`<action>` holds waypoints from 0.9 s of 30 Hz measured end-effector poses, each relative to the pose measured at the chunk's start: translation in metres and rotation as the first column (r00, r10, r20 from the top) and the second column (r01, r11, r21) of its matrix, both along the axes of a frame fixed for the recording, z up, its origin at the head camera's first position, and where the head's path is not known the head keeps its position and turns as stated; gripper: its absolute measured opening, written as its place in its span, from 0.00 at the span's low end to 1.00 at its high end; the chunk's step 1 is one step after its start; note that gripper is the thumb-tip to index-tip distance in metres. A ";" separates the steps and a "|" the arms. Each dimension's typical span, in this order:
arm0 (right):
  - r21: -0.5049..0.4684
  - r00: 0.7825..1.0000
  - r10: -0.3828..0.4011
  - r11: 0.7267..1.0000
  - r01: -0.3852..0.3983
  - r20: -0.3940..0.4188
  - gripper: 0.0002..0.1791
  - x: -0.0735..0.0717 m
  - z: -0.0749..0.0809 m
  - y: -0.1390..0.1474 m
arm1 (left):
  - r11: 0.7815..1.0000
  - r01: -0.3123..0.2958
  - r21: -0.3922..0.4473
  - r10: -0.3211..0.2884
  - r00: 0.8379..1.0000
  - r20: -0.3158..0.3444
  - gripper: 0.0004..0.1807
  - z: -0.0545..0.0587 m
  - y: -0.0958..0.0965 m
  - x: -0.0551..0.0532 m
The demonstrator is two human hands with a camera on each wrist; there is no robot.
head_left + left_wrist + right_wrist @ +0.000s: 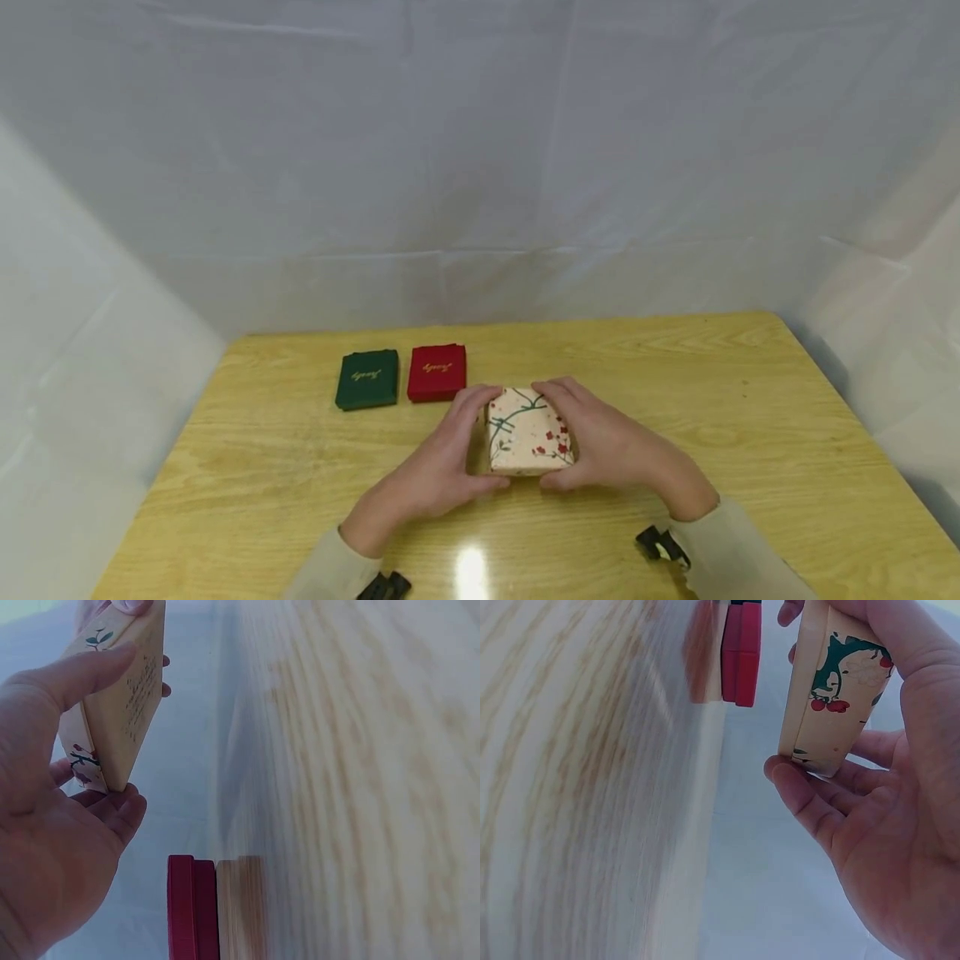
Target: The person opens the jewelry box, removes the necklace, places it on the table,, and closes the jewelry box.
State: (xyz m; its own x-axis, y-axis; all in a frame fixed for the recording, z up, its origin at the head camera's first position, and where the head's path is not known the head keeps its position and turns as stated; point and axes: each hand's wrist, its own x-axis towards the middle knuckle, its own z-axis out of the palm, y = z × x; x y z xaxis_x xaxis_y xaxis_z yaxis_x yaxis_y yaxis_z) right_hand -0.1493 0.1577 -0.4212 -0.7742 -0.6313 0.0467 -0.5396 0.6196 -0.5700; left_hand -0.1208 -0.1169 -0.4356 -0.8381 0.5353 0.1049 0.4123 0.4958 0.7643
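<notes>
A small cream box (525, 433) printed with red blossoms and green branches is held up off the table, between both hands. The left hand (441, 462) grips its left side, thumb at the near edge and fingers at the far corner. On the opposite side the right hand (611, 442) grips it the same way. In the left wrist view the box's underside (133, 701) faces the table and carries small dark print. The right wrist view shows the box's blossom-patterned side wall (847, 697), with fingertips under its far corner.
Behind the hands, a red box (437, 375) and a dark green box (367, 382), both with gold lettering, lie side by side on the wooden table (712, 392). White sheeting (480, 167) hangs behind the table and along its sides.
</notes>
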 end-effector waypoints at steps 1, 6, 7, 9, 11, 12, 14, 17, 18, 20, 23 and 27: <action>-0.002 1.000 0.001 1.000 -0.001 -0.001 0.68 0.000 0.000 0.000 | 1.000 0.002 0.002 -0.002 1.000 0.001 0.58 0.000 0.000 0.000; -0.006 1.000 -0.003 1.000 0.003 -0.001 0.67 0.000 -0.001 0.001 | 1.000 0.001 0.001 -0.001 1.000 0.014 0.60 -0.001 0.001 0.000; -0.007 1.000 -0.004 1.000 0.004 -0.001 0.67 0.001 -0.001 0.001 | 1.000 -0.001 0.001 0.001 1.000 0.017 0.61 -0.001 0.001 0.001; -0.012 1.000 -0.004 1.000 0.004 0.001 0.67 0.001 -0.002 0.001 | 1.000 -0.006 -0.001 0.006 1.000 0.023 0.63 -0.001 0.002 0.001; -0.017 1.000 -0.003 1.000 0.003 0.001 0.67 0.001 -0.002 0.001 | 1.000 -0.010 -0.003 0.010 0.999 0.035 0.65 -0.001 0.002 0.002; -0.018 1.000 -0.002 1.000 0.002 -0.001 0.67 0.001 -0.002 0.000 | 1.000 -0.010 -0.003 0.010 0.999 0.039 0.65 -0.001 0.001 0.002; -0.021 1.000 -0.001 1.000 0.001 -0.004 0.67 0.000 -0.002 0.000 | 1.000 -0.008 0.001 0.008 0.999 0.050 0.66 -0.001 0.002 0.003; -0.024 1.000 0.001 1.000 -0.001 -0.005 0.66 0.000 -0.002 0.000 | 1.000 -0.006 0.003 0.006 0.999 0.052 0.66 -0.001 0.002 0.003; -0.024 1.000 0.001 1.000 -0.001 -0.005 0.66 0.000 -0.003 0.000 | 1.000 -0.007 0.004 0.007 0.999 0.053 0.67 -0.001 0.002 0.004; -0.026 1.000 0.001 1.000 -0.001 -0.003 0.66 0.000 -0.003 -0.001 | 1.000 -0.015 0.004 0.015 0.998 0.056 0.67 0.000 0.002 0.004; -0.026 1.000 0.000 1.000 0.000 0.000 0.67 0.000 -0.003 -0.002 | 0.999 -0.034 0.002 0.034 0.997 0.068 0.69 0.001 0.003 0.004; -0.024 1.000 -0.004 1.000 0.004 -0.003 0.67 0.000 -0.002 -0.003 | 0.999 -0.051 0.013 0.050 0.995 0.084 0.69 0.002 0.003 0.004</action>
State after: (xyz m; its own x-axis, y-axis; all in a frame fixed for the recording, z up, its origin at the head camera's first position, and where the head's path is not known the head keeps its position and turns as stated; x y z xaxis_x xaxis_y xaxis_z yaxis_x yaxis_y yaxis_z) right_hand -0.1490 0.1551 -0.4233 -0.7763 -0.6270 0.0645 -0.5393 0.6077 -0.5829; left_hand -0.1166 -0.1134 -0.4333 -0.8704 0.4907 0.0413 0.3214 0.5026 0.8026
